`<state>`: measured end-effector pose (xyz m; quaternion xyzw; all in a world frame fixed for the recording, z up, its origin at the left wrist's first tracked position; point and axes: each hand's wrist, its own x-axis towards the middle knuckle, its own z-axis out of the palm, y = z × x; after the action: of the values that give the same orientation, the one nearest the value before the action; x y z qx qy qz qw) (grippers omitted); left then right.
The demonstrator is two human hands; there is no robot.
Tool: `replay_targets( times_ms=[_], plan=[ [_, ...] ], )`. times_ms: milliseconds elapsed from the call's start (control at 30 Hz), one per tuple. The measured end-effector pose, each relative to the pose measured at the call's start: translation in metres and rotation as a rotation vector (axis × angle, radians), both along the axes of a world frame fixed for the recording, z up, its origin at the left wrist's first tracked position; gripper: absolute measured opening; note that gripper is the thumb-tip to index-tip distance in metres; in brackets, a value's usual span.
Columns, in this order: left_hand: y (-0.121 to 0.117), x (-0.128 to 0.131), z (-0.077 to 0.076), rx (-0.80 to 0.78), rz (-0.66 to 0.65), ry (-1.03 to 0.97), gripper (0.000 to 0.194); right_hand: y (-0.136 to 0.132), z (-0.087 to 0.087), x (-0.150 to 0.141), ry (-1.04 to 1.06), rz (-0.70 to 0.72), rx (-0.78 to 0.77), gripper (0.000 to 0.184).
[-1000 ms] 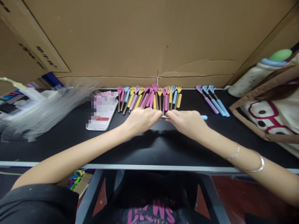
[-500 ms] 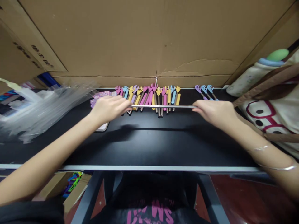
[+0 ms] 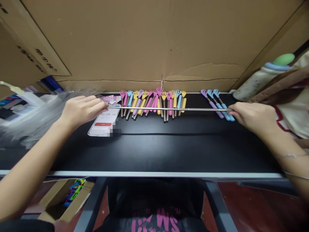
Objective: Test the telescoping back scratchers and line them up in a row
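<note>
A thin metal telescopic rod [image 3: 169, 109] stretches level above the black table. One end is in the closed fingers of my left hand [image 3: 83, 111], the other in those of my right hand [image 3: 251, 116]. Joints between its tube sections show along its length. Behind the rod lies a row of hand-shaped back scratchers [image 3: 158, 100] in pink, yellow, blue and purple, several without grips on their metal shafts. Three more back scratchers [image 3: 218, 104], one purple and two blue, lie beside my right hand with grips on.
Near my left hand lie a phone [image 3: 103, 124] showing a timer, pink-purple slips [image 3: 111, 99] and clear plastic bags [image 3: 48, 116]. A bottle [image 3: 262, 77] and a cloth bag [image 3: 293, 109] stand at right. Cardboard [image 3: 154, 42] walls the back. Below left, a box [image 3: 54, 196] holds colourful pieces.
My hands have moved apart, left hand leftward and right hand rightward. The rod between them is visibly longer. The phone and the grips of the three right-hand scratchers have come into view.
</note>
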<state>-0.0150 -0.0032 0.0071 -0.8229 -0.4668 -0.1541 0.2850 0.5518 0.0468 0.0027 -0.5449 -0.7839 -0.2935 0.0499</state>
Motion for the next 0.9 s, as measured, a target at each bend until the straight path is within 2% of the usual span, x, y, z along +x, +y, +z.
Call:
replay_targets(
  times_ms=[200, 333, 467, 600, 700, 900],
  plan=[
    [0.002, -0.007, -0.002, 0.193, -0.075, 0.183, 0.025, 0.0, 0.0, 0.013, 0.006, 0.036, 0.006, 0.043],
    [0.007, -0.022, -0.003, 0.271, -0.114, 0.158, 0.03, 0.002, -0.009, 0.036, -0.053, 0.162, 0.207, 0.044],
    [0.008, -0.036, -0.007, 0.183, -0.099, 0.053, 0.036, 0.002, -0.015, 0.05, -0.107, 0.224, 0.291, 0.037],
    [0.005, -0.042, -0.006, 0.072, -0.046, -0.132, 0.04, 0.002, -0.014, 0.046, -0.101, 0.217, 0.274, 0.035],
    [0.004, -0.043, -0.003, -0.022, 0.043, -0.278, 0.04, 0.003, -0.014, 0.042, -0.093, 0.245, 0.262, 0.036],
    [0.007, -0.042, -0.006, -0.112, 0.091, -0.398, 0.032, 0.003, -0.015, 0.042, -0.051, 0.258, 0.243, 0.037]
  ],
)
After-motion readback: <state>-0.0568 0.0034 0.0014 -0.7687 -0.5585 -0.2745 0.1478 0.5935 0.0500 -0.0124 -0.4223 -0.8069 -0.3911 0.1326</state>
